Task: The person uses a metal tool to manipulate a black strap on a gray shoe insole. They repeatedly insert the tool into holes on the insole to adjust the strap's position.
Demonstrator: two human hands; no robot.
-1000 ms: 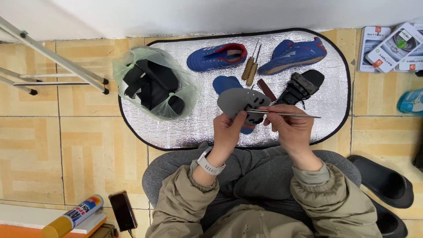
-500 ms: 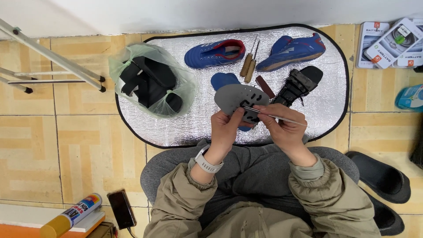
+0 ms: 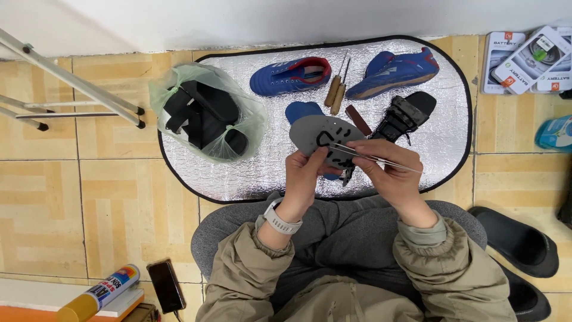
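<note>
Hands working a grey insole over the silver mat.

Your left hand (image 3: 305, 176) grips the grey insole (image 3: 325, 137) by its near edge, holding it tilted above the silver mat (image 3: 262, 173); your right hand (image 3: 387, 170) is closed on a thin metal tool (image 3: 372, 158) laid across the insole. At ten o'clock of your hands, a green plastic bag (image 3: 205, 113) holds black sandals (image 3: 202, 113). At twelve o'clock lie two blue shoes (image 3: 291, 76) with wooden-handled awls (image 3: 335, 95) between them.
</note>
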